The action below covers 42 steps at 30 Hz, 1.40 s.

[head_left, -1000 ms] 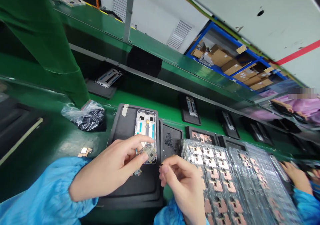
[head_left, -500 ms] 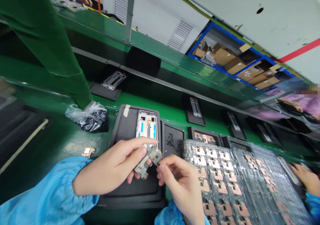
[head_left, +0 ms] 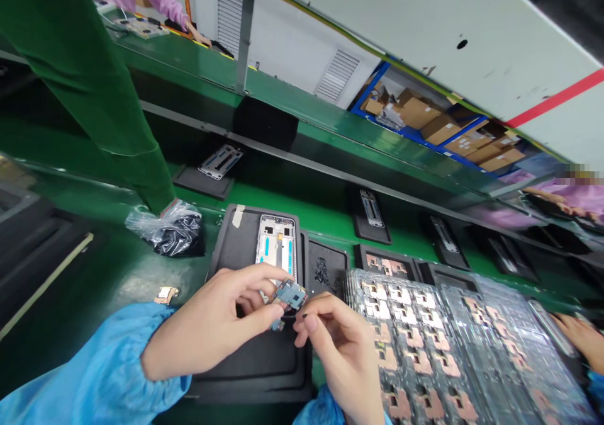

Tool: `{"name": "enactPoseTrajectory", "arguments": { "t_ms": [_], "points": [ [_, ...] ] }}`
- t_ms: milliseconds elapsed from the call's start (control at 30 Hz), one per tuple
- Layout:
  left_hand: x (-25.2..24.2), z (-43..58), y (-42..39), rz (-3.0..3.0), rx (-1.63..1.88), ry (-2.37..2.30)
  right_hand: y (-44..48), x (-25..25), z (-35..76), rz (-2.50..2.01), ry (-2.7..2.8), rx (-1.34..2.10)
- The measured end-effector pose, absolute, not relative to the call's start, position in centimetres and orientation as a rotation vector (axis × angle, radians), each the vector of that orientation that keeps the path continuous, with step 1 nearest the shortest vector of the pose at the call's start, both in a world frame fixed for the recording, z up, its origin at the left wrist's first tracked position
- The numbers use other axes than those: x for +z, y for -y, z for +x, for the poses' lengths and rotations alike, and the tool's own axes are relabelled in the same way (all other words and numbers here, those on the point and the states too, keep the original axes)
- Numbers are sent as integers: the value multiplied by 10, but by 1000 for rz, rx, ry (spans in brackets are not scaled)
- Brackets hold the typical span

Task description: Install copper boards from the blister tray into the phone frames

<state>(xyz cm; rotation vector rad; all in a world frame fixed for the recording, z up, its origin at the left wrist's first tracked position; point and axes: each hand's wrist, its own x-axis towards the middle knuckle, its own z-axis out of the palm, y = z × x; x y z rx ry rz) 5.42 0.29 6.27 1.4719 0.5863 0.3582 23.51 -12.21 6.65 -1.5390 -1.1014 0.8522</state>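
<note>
My left hand (head_left: 212, 324) grips a small phone circuit board (head_left: 291, 294) between thumb and fingers, and part of the board is hidden behind them. Close to the board's right edge, my right hand (head_left: 342, 343) is closed in a pinch, with a tiny dark piece (head_left: 304, 316) at its fingertips; its kind is too small to tell. Both hands are above a black foam tray (head_left: 231, 249). A silver phone frame (head_left: 276, 242) with blue strips lies in that tray, its lower end covered by my left hand.
Clear plastic trays (head_left: 453, 349) of copper-coloured boards stand on the right. A shallow black tray (head_left: 325, 267) holds small black bits. Left are a plastic bag (head_left: 174, 230) and a loose board (head_left: 167, 294). Phone frames (head_left: 371, 208) lie along the line. Co-workers' hands (head_left: 578, 337) show nearby.
The circuit board has turned in my left hand, and its thumb has shifted lower across it. My right hand's pinch has come slightly away from the board's edge, showing a dark piece.
</note>
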Motion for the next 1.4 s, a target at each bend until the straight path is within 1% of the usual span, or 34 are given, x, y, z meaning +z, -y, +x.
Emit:
{"name": "enactPoseTrajectory", "arguments": {
  "t_ms": [100,200,267,400,533,667,833,967,1067,1267,1400],
  "points": [
    [61,53,-3,1808,655,-593,124,69,234,-1448,1003,880],
    [52,49,-4,2118,1019,-376,128,72,232,-1358,903,1005],
    [43,46,-5,2212,1123,-272,131,73,230,-1325,896,1081],
    [31,44,-3,2212,1062,-287,134,73,224,-1365,949,1100],
    [30,44,-4,2215,1029,-282,135,71,223,-1411,948,1101],
    [38,47,-13,2204,969,-179,136,68,231,-1427,953,1259],
    [45,48,-24,2150,809,-121,132,63,238,-1403,821,1514],
    [42,48,-27,2038,753,-58,126,62,236,-1440,799,1585],
    [41,49,-28,1857,737,-86,124,66,231,-1486,885,1533],
    [41,53,-29,1697,733,-128,123,75,221,-1642,1154,1226],
    [41,55,-29,1656,715,-131,122,75,218,-1686,1222,1178]
  ]
}}
